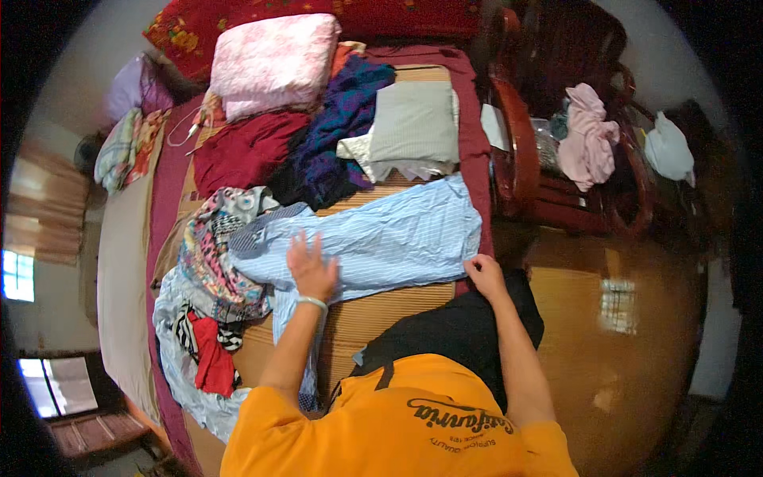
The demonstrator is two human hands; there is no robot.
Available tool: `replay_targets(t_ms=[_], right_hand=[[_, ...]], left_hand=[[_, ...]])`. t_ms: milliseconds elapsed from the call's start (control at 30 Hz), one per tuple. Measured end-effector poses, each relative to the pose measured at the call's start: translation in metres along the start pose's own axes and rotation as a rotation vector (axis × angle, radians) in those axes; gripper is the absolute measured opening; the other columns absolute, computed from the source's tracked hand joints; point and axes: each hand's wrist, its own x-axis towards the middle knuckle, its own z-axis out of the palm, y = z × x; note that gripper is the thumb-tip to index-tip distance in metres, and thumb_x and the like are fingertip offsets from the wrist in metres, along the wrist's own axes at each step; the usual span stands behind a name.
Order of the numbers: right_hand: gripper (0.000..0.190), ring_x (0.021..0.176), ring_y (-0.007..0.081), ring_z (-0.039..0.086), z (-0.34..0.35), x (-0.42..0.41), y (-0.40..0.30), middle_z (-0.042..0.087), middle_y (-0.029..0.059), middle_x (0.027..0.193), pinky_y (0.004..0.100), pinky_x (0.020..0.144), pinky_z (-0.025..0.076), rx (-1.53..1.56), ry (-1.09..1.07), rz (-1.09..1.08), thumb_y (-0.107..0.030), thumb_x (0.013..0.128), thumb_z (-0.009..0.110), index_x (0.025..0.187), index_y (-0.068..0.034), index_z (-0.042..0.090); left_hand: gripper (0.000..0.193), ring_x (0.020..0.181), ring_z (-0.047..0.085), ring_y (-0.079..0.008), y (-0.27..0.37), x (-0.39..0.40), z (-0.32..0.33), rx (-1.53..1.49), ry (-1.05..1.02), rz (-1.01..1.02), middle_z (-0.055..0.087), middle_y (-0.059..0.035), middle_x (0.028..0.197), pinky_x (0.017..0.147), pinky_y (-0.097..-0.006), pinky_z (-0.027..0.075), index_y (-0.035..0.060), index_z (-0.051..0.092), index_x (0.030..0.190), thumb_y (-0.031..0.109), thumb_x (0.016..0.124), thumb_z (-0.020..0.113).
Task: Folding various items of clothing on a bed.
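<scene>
A light blue striped shirt (393, 238) lies lengthwise across the slatted bed mat (381, 319), its dark patterned collar part at the left and one sleeve hanging towards me. My left hand (312, 268), with a pale bangle at the wrist, rests on the shirt with its fingers spread. At the shirt's lower right corner, my right hand (484, 274) pinches the cloth edge between thumb and fingers. A multicoloured patterned cloth (223, 262) touches the shirt's left end. Beyond the shirt sits a stack of folded striped clothes (414, 125).
Dark red (250, 149) and blue-purple clothes (340, 131) lie beyond, near a folded pink quilt (274, 59). A red garment (211, 358) is at the left. To the right stands a wooden armchair (518, 137) holding a pink garment (587, 137).
</scene>
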Motion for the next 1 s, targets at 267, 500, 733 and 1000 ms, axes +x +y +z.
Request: replay_targets(t_ms=[267, 500, 733, 1000], right_hand=[[0.035, 0.088, 0.0365, 0.063, -0.006, -0.007, -0.011, 0.065, 0.0178, 0.09, 0.0442, 0.076, 0.049, -0.129, -0.097, 0.169, -0.037, 0.086, 0.069, 0.084, -0.002, 0.066], [0.038, 0.086, 0.038, 0.062, -0.005, 0.001, -0.019, 0.063, 0.0184, 0.089, 0.0455, 0.075, 0.048, -0.083, -0.095, 0.143, -0.041, 0.085, 0.069, 0.085, -0.003, 0.068], [0.031, 0.089, 0.0374, 0.063, -0.008, -0.006, -0.023, 0.063, 0.0174, 0.09, 0.046, 0.076, 0.049, -0.211, -0.149, 0.092, -0.035, 0.081, 0.073, 0.088, -0.005, 0.069], [0.029, 0.088, 0.0357, 0.063, -0.003, -0.003, -0.019, 0.063, 0.0153, 0.092, 0.0445, 0.077, 0.049, -0.252, -0.196, 0.155, -0.031, 0.08, 0.074, 0.088, -0.004, 0.066]], left_hand=[[0.057, 0.136, 0.037, -0.0454, 0.037, -0.036, 0.004, -0.16, -0.368, -0.028, 0.041, -0.0198, 0.15, 0.109, -0.0596, 0.029, 0.0153, 0.052, 0.139, 0.044, 0.091, 0.059], [0.028, 0.119, 0.052, -0.0375, -0.046, 0.087, 0.022, -0.111, 0.051, -0.018, 0.062, -0.0145, 0.125, 0.107, -0.0537, 0.035, 0.0141, 0.068, 0.112, 0.023, 0.085, 0.066], [0.023, 0.106, 0.063, -0.029, -0.087, 0.133, 0.032, 0.29, -0.506, -0.094, 0.072, -0.0046, 0.104, 0.108, -0.0596, 0.032, 0.0294, 0.072, 0.105, 0.035, 0.082, 0.07], [0.027, 0.111, 0.066, -0.0331, -0.149, 0.127, -0.006, 0.393, -0.44, -0.719, 0.071, -0.0128, 0.113, 0.093, -0.0532, 0.046, 0.0165, 0.069, 0.112, 0.028, 0.091, 0.056]])
